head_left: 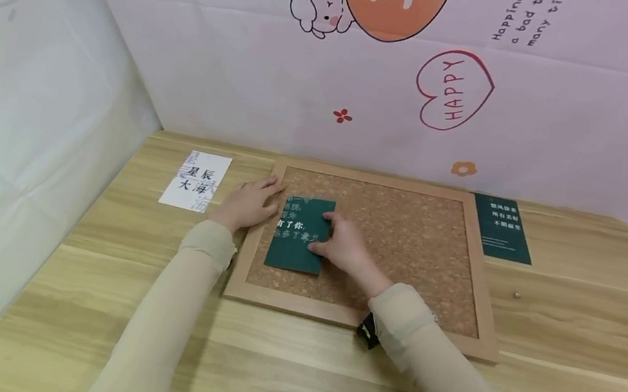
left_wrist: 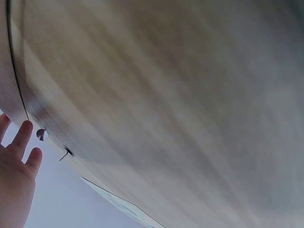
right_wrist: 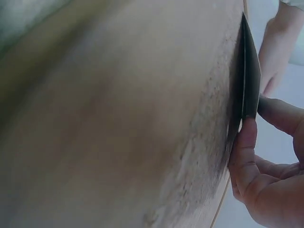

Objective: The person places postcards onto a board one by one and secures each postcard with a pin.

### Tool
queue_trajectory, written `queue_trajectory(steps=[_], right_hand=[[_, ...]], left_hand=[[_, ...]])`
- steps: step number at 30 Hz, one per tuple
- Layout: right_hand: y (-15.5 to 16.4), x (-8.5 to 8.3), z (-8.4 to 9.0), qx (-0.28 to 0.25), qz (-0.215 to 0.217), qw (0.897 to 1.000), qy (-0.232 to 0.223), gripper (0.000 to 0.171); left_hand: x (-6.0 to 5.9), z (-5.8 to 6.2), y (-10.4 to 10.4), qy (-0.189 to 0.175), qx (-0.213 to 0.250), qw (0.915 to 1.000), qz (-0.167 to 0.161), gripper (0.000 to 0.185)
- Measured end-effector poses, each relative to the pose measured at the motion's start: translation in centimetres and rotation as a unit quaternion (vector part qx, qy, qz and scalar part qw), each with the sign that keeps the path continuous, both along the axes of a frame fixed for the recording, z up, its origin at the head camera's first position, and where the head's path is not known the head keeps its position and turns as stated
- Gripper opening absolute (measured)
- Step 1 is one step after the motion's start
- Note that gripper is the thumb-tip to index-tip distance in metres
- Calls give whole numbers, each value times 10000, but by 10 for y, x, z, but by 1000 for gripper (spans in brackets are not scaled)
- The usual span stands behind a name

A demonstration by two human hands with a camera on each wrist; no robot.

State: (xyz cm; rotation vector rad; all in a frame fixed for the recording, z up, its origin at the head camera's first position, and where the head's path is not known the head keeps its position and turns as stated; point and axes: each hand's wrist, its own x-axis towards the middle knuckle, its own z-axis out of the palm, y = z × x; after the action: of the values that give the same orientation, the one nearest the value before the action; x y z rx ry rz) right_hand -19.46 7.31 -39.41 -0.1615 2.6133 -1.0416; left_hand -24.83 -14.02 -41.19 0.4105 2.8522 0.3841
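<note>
A cork board (head_left: 406, 247) in a light wooden frame lies on the table. My right hand (head_left: 345, 247) pinches the right edge of a dark green card (head_left: 297, 256) with white lettering, over the board's left part. Seen from the right wrist, the card (right_wrist: 251, 71) is edge-on close over the cork, between the thumb and fingers of the right hand (right_wrist: 266, 175). On the frame's left side rests my left hand (head_left: 249, 204), its fingers spread toward the upper corner. The left wrist view shows only part of this hand (left_wrist: 16, 166), fingers extended.
Left of the board lies a white card (head_left: 172, 192) with dark lettering. Another green card (head_left: 500, 229) lies at the board's upper right. A tiny object (head_left: 517, 295) sits on the table (head_left: 569, 325) to the right. A printed white backdrop (head_left: 244, 92) rises behind.
</note>
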Motion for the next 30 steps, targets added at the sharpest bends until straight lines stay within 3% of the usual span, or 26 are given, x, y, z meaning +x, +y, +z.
queue_trajectory(steps=[4, 16, 30], right_hand=[[-5, -1, 0, 265, 79, 9996, -28, 74], [-20, -4, 1, 276, 259, 9993, 17, 77], [-23, -9, 4, 874, 714, 9936, -63, 81]], left_hand=[[-1, 1, 1, 5, 59, 10000, 29, 50], [0, 2, 1, 2, -75, 9999, 71, 49], [2, 4, 3, -22, -24, 9998, 172, 49]])
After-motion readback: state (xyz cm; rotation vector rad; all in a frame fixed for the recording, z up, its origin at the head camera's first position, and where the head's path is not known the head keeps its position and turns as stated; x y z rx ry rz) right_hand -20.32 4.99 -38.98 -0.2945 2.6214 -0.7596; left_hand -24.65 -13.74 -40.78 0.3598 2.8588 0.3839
